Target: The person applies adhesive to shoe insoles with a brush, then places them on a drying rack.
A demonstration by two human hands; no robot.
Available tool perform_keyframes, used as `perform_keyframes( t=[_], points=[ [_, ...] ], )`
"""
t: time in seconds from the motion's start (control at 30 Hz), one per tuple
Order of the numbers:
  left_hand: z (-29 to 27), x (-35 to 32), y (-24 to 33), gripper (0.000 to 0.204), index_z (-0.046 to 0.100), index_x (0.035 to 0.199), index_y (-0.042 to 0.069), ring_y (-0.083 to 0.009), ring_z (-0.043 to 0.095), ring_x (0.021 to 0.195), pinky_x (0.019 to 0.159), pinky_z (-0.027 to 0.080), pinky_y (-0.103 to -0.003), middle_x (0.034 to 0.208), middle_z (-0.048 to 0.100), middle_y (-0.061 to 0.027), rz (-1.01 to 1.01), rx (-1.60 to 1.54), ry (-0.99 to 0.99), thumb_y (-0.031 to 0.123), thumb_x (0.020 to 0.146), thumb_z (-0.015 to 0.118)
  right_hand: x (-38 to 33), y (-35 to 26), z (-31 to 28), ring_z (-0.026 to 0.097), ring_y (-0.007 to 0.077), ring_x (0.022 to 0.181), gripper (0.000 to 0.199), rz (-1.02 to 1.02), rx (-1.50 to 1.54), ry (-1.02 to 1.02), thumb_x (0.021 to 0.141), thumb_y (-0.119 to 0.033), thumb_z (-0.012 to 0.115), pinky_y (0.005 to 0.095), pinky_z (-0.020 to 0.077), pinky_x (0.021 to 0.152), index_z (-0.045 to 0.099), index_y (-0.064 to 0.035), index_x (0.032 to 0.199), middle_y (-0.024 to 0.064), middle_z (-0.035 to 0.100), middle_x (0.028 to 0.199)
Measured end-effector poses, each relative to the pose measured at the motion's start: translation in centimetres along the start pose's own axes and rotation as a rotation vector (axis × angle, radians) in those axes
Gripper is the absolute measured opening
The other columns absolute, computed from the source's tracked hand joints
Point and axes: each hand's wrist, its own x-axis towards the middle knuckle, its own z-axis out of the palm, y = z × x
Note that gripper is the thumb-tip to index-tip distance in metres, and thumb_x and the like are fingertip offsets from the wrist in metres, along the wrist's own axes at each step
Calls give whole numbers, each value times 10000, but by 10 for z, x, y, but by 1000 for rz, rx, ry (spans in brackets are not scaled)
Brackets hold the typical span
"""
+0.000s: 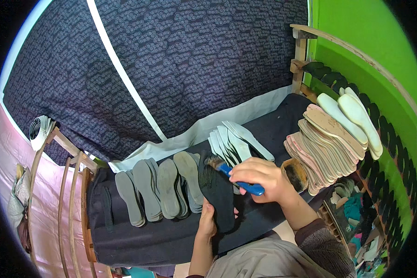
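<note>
My left hand [208,221] grips the lower end of a black shoe sole piece [220,199] and holds it up off the cloth, with fingertips showing past its right edge. In my right hand [260,178] is a blue-handled paintbrush [251,187]; its brown bristles lie against the upper end of the black sole piece. Grey insoles [141,185] lie in overlapping stacks to the left of my left hand. Beyond the brush, several pale grey-white insoles [236,143] are fanned out. A small open pot [294,175] with a stained, yellowish-brown inside stands right of my right hand.
A long row of beige insoles [324,143] leans at the right, with white insoles [345,116] beyond it. Black cloth [139,241] covers the work surface. Black soles [394,185] hang along a rack by the green wall. Wooden rails [74,213] stand at the left.
</note>
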Motion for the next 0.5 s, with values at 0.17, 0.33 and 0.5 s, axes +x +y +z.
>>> perform_keyframes(
  t=[0.17, 0.33, 0.5],
  points=[
    [-5, 3, -9, 601, 265, 1391, 88, -259, 550, 1102, 927, 462, -399, 1260, 494, -136, 70, 106, 231, 472, 954, 418, -19, -6, 21, 653, 257, 770, 241, -150, 101, -163, 681, -67, 725, 327, 536, 653, 658, -27, 909, 104, 657, 918],
    [-2, 1, 5, 572, 256, 1358, 97, -310, 621, 945, 774, 544, -429, 1193, 513, -180, 34, -55, -33, 478, 956, 399, -15, -2, 13, 663, 273, 761, 246, -25, 114, -16, 664, -31, 720, 332, 531, 670, 657, -9, 901, 128, 659, 875],
    [-1, 3, 3, 558, 266, 1348, 109, -315, 622, 946, 779, 543, -432, 1194, 514, -184, 31, -32, -82, 482, 953, 395, -11, -1, 15, 652, 267, 733, 246, -100, -64, 74, 654, -36, 724, 325, 525, 634, 649, -13, 888, 125, 654, 862]
  ],
)
